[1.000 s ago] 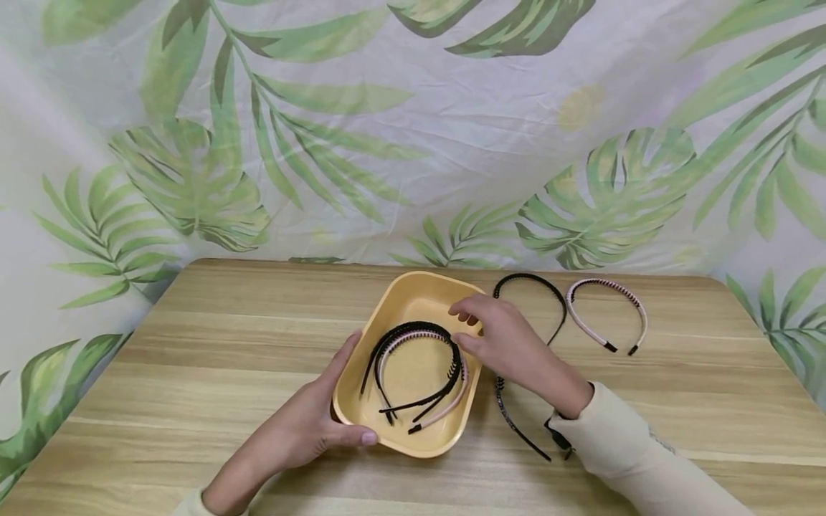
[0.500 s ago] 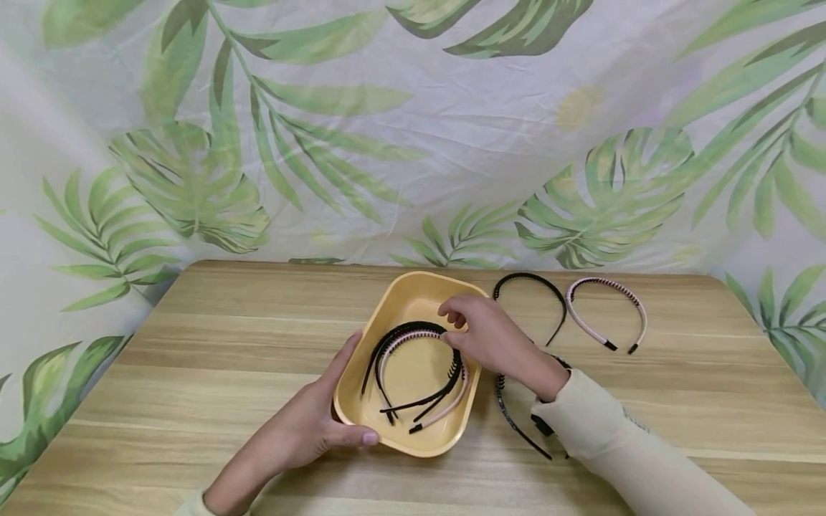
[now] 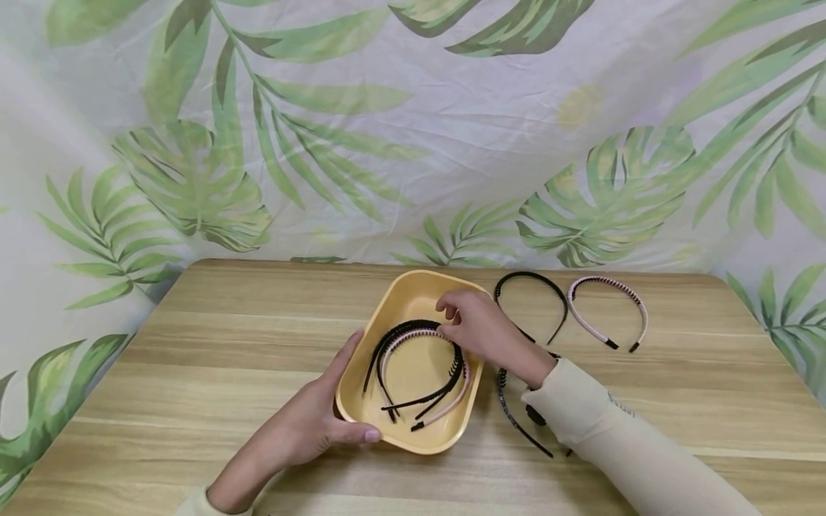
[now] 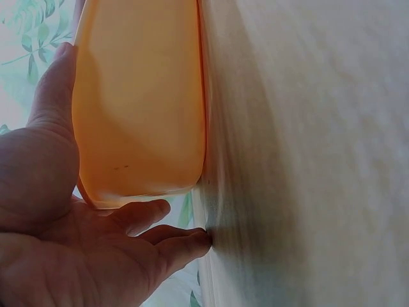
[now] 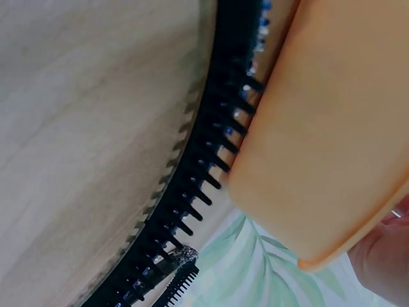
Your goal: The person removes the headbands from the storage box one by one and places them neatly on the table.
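A yellow plastic bin point(image 3: 413, 301) sits on the wooden table, with several toothed headbands nested inside. Black headbands point(image 3: 413, 325) lie with a pink headband point(image 3: 444, 414) among them. My left hand point(image 3: 316, 419) grips the near left corner of the bin, thumb over the rim and fingers along the side; the left wrist view shows some fingers below it. My right hand point(image 3: 480, 326) reaches over the right rim. Its thumb tip is right at the arch of the headbands, and the other fingers are bent and apart from the thumb.
Right of the bin lie a black headband point(image 3: 533, 275) and a pink headband point(image 3: 608, 280) near the table's back edge. A dark glittery headband point(image 3: 513, 419) lies closer, partly hidden under the right forearm. A leaf-print cloth point(image 3: 361, 143) hangs behind the table point(image 3: 213, 344).
My right hand has moved a little to the left over the bin, bringing its thumb tip along the arch of the headbands. The left hand and the headbands stay in place.
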Demonstrator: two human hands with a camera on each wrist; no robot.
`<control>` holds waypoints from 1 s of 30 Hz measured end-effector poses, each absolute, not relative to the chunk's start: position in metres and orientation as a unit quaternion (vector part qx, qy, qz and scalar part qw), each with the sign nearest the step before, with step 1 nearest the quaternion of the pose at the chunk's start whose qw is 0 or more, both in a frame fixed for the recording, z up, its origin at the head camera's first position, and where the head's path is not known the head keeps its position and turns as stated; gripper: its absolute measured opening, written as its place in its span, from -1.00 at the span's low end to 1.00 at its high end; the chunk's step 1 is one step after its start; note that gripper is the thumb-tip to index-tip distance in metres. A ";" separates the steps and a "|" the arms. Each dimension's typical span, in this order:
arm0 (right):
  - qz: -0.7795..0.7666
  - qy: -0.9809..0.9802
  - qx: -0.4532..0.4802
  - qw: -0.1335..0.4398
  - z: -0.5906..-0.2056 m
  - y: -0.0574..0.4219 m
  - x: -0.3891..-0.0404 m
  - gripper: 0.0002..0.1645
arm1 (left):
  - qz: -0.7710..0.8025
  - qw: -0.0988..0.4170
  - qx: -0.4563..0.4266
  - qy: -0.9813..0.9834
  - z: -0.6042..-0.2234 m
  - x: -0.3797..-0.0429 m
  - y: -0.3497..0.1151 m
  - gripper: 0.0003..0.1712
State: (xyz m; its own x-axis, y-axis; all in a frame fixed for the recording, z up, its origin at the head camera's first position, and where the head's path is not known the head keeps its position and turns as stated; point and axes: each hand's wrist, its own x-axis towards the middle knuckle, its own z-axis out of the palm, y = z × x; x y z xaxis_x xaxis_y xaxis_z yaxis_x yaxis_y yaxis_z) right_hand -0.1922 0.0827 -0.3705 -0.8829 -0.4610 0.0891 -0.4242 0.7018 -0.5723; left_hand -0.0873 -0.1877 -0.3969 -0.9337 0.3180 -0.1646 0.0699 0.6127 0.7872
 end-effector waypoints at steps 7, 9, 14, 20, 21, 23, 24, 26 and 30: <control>-0.276 0.930 -0.241 0.032 -0.374 0.081 -0.196 -0.74 | 0.425 0.143 0.112 0.887 -0.397 -0.087 -0.188 0.56; -0.270 0.933 -0.235 0.038 -0.374 0.080 -0.196 -0.74 | 0.422 0.143 0.111 0.888 -0.397 -0.087 -0.188 0.55; -0.255 0.938 -0.229 0.046 -0.374 0.078 -0.195 -0.75 | 0.421 0.142 0.110 0.889 -0.397 -0.087 -0.188 0.55; -0.246 0.941 -0.225 0.054 -0.373 0.078 -0.195 -0.77 | 0.425 0.139 0.115 0.887 -0.398 -0.087 -0.188 0.55; -0.246 0.942 -0.224 0.055 -0.374 0.078 -0.195 -0.77 | 0.425 0.139 0.116 0.887 -0.399 -0.087 -0.188 0.55; -0.244 0.942 -0.222 0.055 -0.374 0.078 -0.195 -0.77 | 0.426 0.140 0.116 0.886 -0.399 -0.087 -0.188 0.55; -0.243 0.943 -0.222 0.054 -0.374 0.078 -0.195 -0.77 | 0.425 0.140 0.115 0.887 -0.399 -0.087 -0.188 0.55; -0.241 0.944 -0.221 0.052 -0.375 0.078 -0.195 -0.77 | 0.425 0.141 0.114 0.887 -0.399 -0.087 -0.188 0.55; -0.232 0.946 -0.221 0.047 -0.375 0.077 -0.194 -0.76 | 0.428 0.142 0.114 0.885 -0.399 -0.087 -0.188 0.55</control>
